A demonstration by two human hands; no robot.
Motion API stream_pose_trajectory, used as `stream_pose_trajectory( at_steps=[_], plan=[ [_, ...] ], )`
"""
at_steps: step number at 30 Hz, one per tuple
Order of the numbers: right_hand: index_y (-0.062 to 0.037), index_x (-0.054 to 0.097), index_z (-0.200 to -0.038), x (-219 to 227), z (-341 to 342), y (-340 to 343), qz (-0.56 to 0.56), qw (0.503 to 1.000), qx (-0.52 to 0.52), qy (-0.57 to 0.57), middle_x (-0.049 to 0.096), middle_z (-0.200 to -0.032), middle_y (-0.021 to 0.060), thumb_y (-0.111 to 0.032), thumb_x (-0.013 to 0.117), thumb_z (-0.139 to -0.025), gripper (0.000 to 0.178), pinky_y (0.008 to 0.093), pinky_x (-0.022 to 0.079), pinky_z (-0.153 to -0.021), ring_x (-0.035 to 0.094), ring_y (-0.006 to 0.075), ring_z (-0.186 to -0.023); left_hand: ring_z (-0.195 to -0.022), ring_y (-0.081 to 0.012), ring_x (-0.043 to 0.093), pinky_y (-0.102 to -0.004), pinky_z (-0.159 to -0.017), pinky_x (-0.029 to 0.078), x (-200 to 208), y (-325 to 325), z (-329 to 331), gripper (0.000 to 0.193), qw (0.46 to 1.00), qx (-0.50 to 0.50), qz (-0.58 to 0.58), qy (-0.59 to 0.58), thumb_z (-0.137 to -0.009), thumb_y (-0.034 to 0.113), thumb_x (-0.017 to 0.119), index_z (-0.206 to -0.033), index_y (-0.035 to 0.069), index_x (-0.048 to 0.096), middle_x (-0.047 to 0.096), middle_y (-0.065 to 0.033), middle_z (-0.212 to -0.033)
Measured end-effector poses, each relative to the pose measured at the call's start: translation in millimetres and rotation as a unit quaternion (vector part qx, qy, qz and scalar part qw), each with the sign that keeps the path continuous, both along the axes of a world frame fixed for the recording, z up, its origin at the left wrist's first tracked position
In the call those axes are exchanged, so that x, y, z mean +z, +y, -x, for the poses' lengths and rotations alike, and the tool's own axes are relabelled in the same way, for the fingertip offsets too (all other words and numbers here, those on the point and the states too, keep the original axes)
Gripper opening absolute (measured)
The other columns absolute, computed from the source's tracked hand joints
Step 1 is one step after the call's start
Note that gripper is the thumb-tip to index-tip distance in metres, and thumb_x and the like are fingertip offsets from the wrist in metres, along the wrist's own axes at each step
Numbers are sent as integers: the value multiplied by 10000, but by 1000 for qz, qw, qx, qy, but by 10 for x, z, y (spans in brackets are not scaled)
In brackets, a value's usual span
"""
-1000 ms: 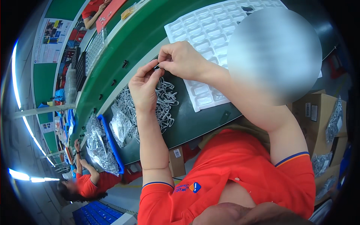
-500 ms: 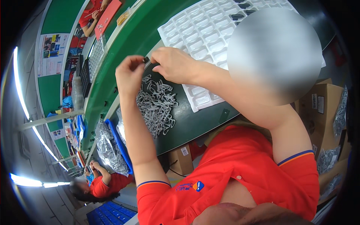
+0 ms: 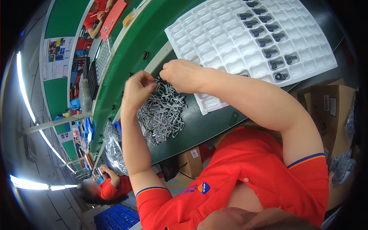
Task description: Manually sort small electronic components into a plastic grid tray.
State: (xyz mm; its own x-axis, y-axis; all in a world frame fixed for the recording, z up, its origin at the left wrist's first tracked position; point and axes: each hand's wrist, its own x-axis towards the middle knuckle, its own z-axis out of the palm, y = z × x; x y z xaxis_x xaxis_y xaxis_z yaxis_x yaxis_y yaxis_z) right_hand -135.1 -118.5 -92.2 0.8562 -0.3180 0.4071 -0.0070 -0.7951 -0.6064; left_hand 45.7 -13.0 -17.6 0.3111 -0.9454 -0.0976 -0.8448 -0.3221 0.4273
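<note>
My left hand (image 3: 137, 91) is at the far-left edge of a heap of grey wire-like clips (image 3: 163, 115), thumb and fingers pinched together. A clip lies right at its fingertips, but whether it is gripped is unclear. Close by on the right, my right hand (image 3: 183, 75) is curled, its fingertips turned toward the left hand and the top of the heap. Whatever it holds is hidden. Beyond it lies a white moulded tray (image 3: 226, 48) with rows of pockets; several hold black clip-like parts (image 3: 264, 41). My right forearm covers part of the tray's near side.
A green conveyor strip (image 3: 130, 57) runs along the far left, with small black parts (image 3: 145, 55) on it. Clear plastic bags (image 3: 114, 143) of parts sit left of my left forearm. Cardboard boxes (image 3: 326, 109) stand at right. Co-workers (image 3: 115, 188) sit along the line.
Both hands have come down toward the clip heap. The small black part between my fingers earlier no longer shows there. A blurred disc over the tray is gone, and its black parts now show.
</note>
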Motion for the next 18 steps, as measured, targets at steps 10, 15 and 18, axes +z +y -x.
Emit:
stream_pose_trajectory(
  at_steps=[10,15,18],
  plan=[
    [-26,661,-861,75,21,106,-118,991,24,-50,652,-883,167,-37,626,-807,66,434,514,-774,643,365,-873,-743,-109,612,-251,-680,518,-219,411,186,189,986,43,113,113,-825,-63,649,-992,-14,577,657,-51,-872],
    [-15,659,-868,61,-49,152,-109,986,75,-100,660,-892,167,-50,657,-771,103,428,517,-767,650,362,-878,-792,-118,635,-244,-710,536,-261,477,371,213,940,71,166,291,-882,-71,609,-1069,0,537,657,-61,-942],
    [-19,670,-841,53,-95,156,-34,983,142,-114,661,-890,171,-48,658,-746,101,431,520,-739,657,361,-864,-812,-125,648,-245,-719,542,-255,487,366,219,918,59,153,360,-893,-69,610,-1085,2,530,657,-63,-943]
  ],
)
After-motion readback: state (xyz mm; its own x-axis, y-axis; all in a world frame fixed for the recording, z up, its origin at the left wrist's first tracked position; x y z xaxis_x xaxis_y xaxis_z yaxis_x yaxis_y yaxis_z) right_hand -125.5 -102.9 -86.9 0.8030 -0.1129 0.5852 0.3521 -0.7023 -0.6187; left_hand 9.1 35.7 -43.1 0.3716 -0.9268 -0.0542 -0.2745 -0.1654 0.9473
